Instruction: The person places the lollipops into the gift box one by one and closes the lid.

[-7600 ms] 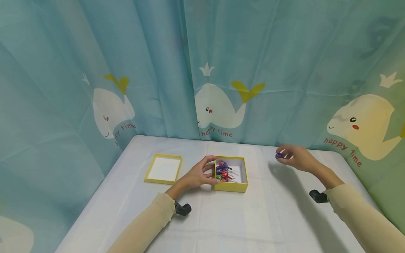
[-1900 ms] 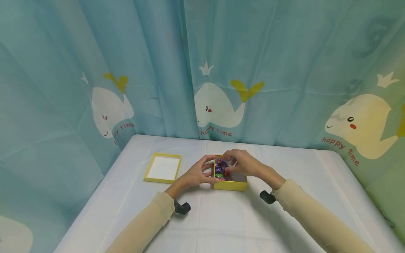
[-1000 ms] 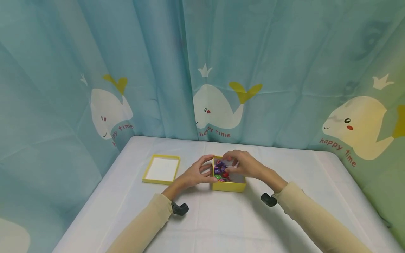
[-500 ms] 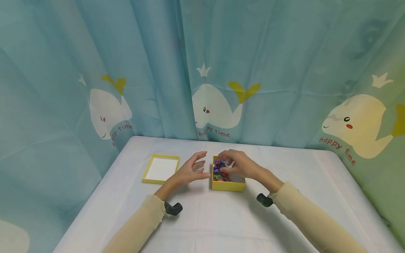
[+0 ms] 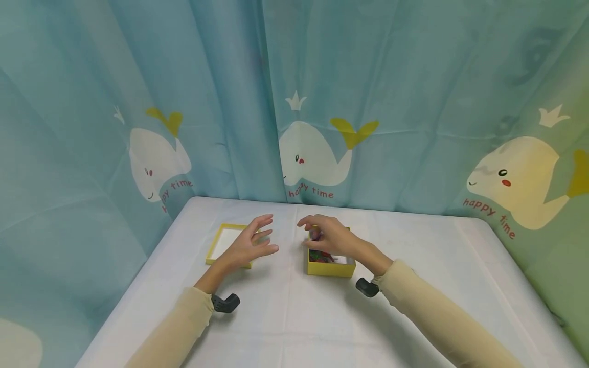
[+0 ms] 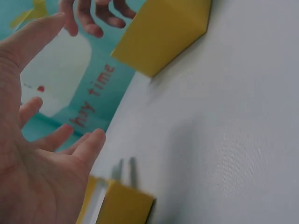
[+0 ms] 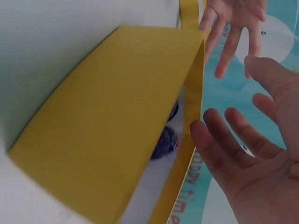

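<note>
A yellow box (image 5: 330, 269) stands on the table with several wrapped lollipops (image 5: 320, 256) inside. My right hand (image 5: 333, 237) hovers over it, fingers spread and loosely bent with nothing in them, and hides part of the candy. In the right wrist view, purple-blue wrapped heads of lollipops (image 7: 164, 143) show past the box wall. Its yellow-rimmed lid (image 5: 214, 246), white inside, lies to the left. My left hand (image 5: 241, 249) is held above the lid's right side, covering part of it. That hand's fingers are spread and hold nothing.
The table (image 5: 294, 322) has a white cloth. Behind it and at the sides hangs a blue-green curtain (image 5: 230, 102) printed with whales. A small black device (image 5: 225, 303) sits at the left wrist, and another black device (image 5: 367, 288) at the right.
My left hand has let go of the box and moved left over the lid. My right hand brought a purple-wrapped lollipop into the box, released it, and has risen slightly to the left.
</note>
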`<state>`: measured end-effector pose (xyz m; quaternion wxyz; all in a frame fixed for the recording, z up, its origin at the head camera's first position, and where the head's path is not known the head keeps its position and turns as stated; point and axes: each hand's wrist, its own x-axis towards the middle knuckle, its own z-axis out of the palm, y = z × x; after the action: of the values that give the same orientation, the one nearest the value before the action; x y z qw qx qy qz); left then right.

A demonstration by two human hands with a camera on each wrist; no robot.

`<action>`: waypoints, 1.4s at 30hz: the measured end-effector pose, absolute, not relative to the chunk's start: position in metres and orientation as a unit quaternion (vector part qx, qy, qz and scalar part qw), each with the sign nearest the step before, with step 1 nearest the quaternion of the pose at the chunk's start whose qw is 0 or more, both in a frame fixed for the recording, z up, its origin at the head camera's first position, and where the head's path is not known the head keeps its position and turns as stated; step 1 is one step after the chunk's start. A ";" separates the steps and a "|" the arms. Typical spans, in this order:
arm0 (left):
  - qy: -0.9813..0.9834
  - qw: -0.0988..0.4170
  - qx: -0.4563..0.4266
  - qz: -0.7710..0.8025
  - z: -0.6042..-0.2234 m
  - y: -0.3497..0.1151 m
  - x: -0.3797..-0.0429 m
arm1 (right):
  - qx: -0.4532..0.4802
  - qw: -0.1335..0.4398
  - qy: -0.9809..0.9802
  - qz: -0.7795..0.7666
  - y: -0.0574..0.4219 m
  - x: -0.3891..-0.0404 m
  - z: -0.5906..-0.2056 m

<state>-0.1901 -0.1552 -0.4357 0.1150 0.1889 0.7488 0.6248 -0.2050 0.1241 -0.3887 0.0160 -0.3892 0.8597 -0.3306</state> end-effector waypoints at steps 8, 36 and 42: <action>0.768 0.083 0.190 0.606 -0.427 -0.191 -0.183 | -0.377 0.014 0.849 -0.370 0.098 -0.204 -0.387; 0.913 0.032 0.064 0.401 -0.437 -0.276 -0.186 | -0.128 0.179 0.772 -0.596 -0.007 -0.185 -0.434; 0.913 0.082 0.030 0.398 -0.435 -0.270 -0.192 | -0.081 0.197 0.753 -0.623 -0.016 -0.185 -0.442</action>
<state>-0.1918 -0.2702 -0.4354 0.0815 0.0303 0.9134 0.3977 -0.1852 -0.0157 -0.4424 0.1967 -0.0811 0.7528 -0.6229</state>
